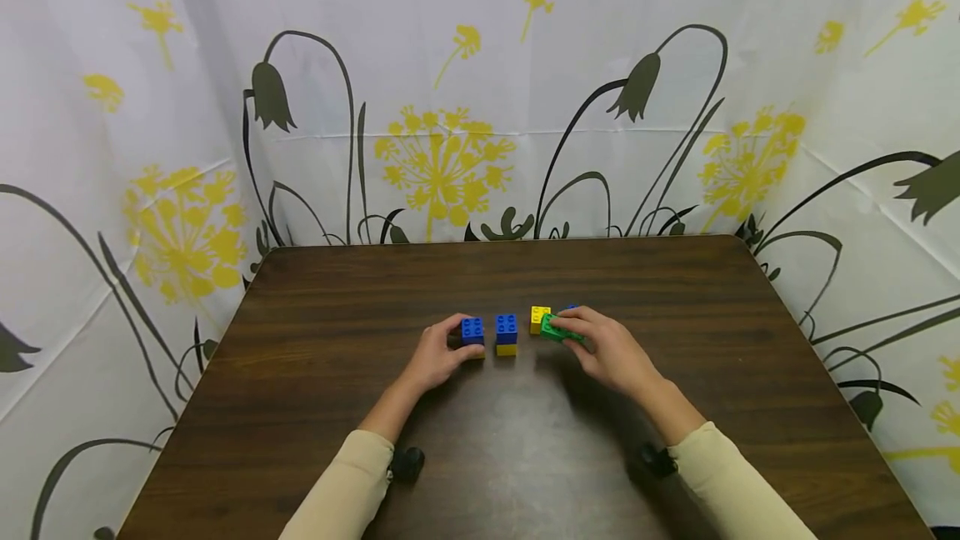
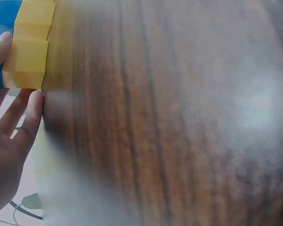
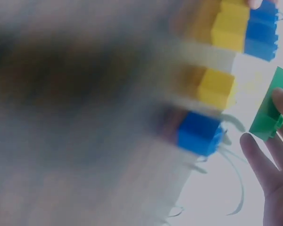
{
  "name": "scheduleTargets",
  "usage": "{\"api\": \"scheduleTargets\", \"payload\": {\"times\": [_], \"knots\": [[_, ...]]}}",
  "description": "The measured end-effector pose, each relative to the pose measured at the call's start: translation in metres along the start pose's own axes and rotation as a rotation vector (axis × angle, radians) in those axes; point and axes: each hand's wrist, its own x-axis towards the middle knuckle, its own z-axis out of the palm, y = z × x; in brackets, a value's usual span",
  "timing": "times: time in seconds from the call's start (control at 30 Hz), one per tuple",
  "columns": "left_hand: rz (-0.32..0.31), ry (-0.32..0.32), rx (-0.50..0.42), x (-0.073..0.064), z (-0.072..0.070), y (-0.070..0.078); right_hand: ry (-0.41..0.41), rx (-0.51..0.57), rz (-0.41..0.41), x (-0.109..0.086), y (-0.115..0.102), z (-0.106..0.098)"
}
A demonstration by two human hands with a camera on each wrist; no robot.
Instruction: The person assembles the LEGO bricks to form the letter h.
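Observation:
Near the table's middle, my left hand (image 1: pixel 433 359) holds a stack of a blue toy brick (image 1: pixel 472 328) on a yellow brick (image 2: pixel 26 61), thumb on the near side and fingers behind. Just right of it stands a matching stack, its blue brick (image 1: pixel 507 327) above a yellow one (image 1: pixel 507 350). My right hand (image 1: pixel 613 354) pinches a longer green brick (image 1: pixel 553 329), raised off the table in the right wrist view. Past the green brick sit a single yellow brick (image 1: pixel 539 314) and a single blue brick (image 3: pixel 198 134), the blue one mostly hidden by the right hand in the head view.
The bricks stand on a dark wood-grain table (image 1: pixel 337 290). Behind it and along its sides hangs a white curtain (image 1: pixel 480 65) with yellow and grey flower prints. A dark wrist device (image 1: pixel 407 465) sits at the left sleeve, another (image 1: pixel 658 461) at the right.

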Motion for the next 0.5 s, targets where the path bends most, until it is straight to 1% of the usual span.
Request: {"api": "scheduleTargets", "payload": {"times": [0.13, 0.2, 0.37, 0.5], "knots": [[-0.014, -0.001, 0.002, 0.001, -0.001, 0.002, 0.016, 0.042, -0.051, 0.022, -0.015, 0.002], [-0.009, 0.002, -0.001, 0.001, -0.001, 0.002, 0.014, 0.049, -0.073, 0.031, -0.021, 0.006], [-0.001, 0.003, -0.017, 0.001, 0.000, 0.001, -0.027, 0.049, -0.121, 0.051, -0.034, 0.018], [-0.005, -0.007, -0.022, 0.001, -0.001, 0.001, -0.066, 0.030, -0.148, 0.060, -0.040, 0.027]]}}
